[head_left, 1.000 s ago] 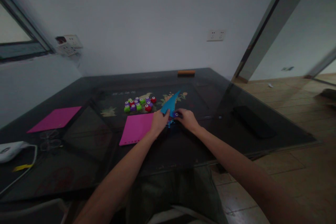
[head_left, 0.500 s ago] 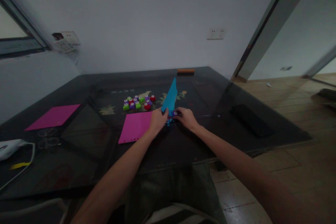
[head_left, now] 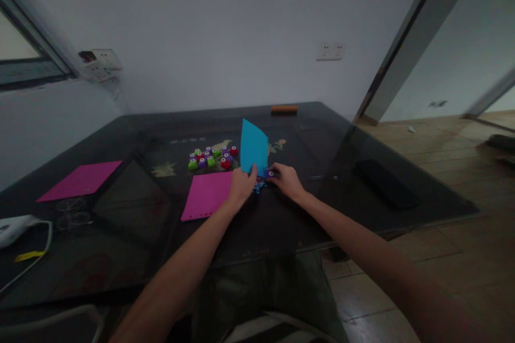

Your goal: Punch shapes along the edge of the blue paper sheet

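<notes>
My left hand (head_left: pixel 242 183) grips a bright blue sheet of paper (head_left: pixel 252 144) near its lower part, thumb in front, and the sheet stands up from the table. My right hand (head_left: pixel 288 181) pinches a small purple hole punch (head_left: pixel 269 174) with a round white eye, at the sheet's lower right corner. Small notches run along the sheet's right edge. Blue paper bits (head_left: pixel 258 186) lie below, between the hands. Just left of my left hand is a pink sheet (head_left: pixel 209 193) with a row of holes along its near edge.
Several green, red and purple eyed punches (head_left: pixel 211 156) sit in a cluster behind the pink sheet. Another pink sheet (head_left: pixel 80 179) lies far left, near a white device (head_left: pixel 16 228) with a cable. A black case (head_left: pixel 384 185) is at right; an orange-brown roll (head_left: pixel 284 109) lies by the wall.
The blue sheet has turned, its top swinging left so that more of its face shows. Both hands stay nearly in place, the right still pinching the purple punch.
</notes>
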The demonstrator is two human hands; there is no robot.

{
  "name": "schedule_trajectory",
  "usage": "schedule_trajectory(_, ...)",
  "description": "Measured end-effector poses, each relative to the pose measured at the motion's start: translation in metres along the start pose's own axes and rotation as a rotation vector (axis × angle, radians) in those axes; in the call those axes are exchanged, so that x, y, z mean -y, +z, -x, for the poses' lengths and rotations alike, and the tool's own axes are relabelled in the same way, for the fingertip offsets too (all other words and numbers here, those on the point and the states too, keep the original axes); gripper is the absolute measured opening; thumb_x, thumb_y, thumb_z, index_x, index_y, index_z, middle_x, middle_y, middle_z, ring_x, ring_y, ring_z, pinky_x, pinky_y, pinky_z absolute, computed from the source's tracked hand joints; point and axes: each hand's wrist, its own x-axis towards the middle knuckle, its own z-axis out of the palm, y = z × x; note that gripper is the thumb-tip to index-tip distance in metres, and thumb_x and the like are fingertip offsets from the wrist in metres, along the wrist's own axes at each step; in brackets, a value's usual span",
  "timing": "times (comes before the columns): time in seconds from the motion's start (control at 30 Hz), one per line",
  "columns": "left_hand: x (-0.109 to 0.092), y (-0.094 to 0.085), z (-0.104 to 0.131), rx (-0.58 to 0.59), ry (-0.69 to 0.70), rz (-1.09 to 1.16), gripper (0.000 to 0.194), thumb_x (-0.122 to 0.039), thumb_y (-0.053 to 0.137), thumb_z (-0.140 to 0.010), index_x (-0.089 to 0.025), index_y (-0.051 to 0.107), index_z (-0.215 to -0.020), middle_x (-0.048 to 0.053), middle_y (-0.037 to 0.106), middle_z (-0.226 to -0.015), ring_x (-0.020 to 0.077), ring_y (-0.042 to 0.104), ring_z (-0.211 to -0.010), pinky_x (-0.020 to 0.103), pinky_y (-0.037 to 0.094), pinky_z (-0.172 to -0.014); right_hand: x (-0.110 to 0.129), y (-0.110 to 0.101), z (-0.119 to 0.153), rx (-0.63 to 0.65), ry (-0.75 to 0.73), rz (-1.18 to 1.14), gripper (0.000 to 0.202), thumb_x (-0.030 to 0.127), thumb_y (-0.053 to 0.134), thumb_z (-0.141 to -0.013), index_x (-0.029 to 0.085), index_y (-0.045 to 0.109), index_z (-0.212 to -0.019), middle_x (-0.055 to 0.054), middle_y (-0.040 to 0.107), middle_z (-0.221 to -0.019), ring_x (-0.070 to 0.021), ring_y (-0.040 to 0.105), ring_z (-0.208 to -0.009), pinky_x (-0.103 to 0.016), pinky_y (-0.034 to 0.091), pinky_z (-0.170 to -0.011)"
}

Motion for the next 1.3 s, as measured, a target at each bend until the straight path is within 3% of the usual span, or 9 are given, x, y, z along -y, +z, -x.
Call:
schedule_trajectory(0.37,0.001,-0.005,-0.003,-0.016,0.011,0.049,0.037,-0.035,0.039,-0.087,-0.017,0.052,-0.057,0.004,0.059,-0.058,0.0151,0.056,-0.056,0.024,0.038,-0.054,0.000,0.001,-0.001,-0.053,0.037,-0.039,0.019,0.021,0.069,-0.068,0.018,0.058,-0.083,-0.004,0.065,-0.084,-0.0182,0.060,-0.078,-0.029,0.044,-0.071)
schedule_trajectory(0.6,0.006,0.006,-0.001,-0.028,0.089,0.107,0.029,-0.034,0.046,-0.084,-0.017,0.059,-0.065,0.005,0.064,-0.065,0.0167,0.059,-0.064,0.026,0.044,-0.065,0.002,0.003,0.001,-0.101,0.026,-0.042,0.017,0.022,0.068,-0.069,0.018,0.058,-0.082,-0.004,0.065,-0.083,-0.0178,0.060,-0.076,-0.029,0.044,-0.069)
schedule_trajectory(0.73,0.009,0.010,0.000,-0.001,0.074,0.081,0.032,-0.035,0.044,-0.085,-0.017,0.060,-0.064,0.005,0.063,-0.062,0.0163,0.058,-0.060,0.026,0.043,-0.062,0.000,0.005,0.000,-0.131,0.003,-0.061,0.016,0.020,0.066,-0.070,0.018,0.057,-0.083,-0.004,0.064,-0.085,-0.0177,0.059,-0.079,-0.029,0.043,-0.071)
schedule_trajectory(0.97,0.008,0.008,0.000,0.056,-0.011,-0.012,0.032,-0.036,0.045,-0.084,-0.016,0.058,-0.062,0.005,0.063,-0.061,0.0161,0.058,-0.057,0.024,0.040,-0.054,-0.001,0.008,0.000,-0.044,0.063,-0.067,0.016,0.017,0.067,-0.067,0.018,0.058,-0.079,-0.003,0.064,-0.080,-0.0181,0.058,-0.076,-0.028,0.042,-0.067)
schedule_trajectory(1.17,0.003,0.004,-0.001,-0.005,0.050,0.030,0.034,-0.035,0.041,-0.087,-0.016,0.061,-0.067,0.006,0.063,-0.060,0.0176,0.059,-0.059,0.025,0.043,-0.059,0.004,0.004,0.000,-0.157,0.023,-0.105,0.012,0.018,0.062,-0.070,0.018,0.056,-0.081,-0.004,0.063,-0.084,-0.0182,0.057,-0.079,-0.029,0.042,-0.072)
schedule_trajectory(1.3,0.003,0.000,-0.004,-0.035,0.036,0.070,0.034,-0.036,0.042,-0.086,-0.016,0.059,-0.065,0.005,0.062,-0.060,0.0172,0.059,-0.058,0.025,0.044,-0.060,0.003,0.001,-0.001,-0.165,0.040,-0.136,0.011,0.019,0.061,-0.070,0.018,0.057,-0.081,-0.003,0.062,-0.081,-0.0172,0.057,-0.075,-0.029,0.043,-0.070)
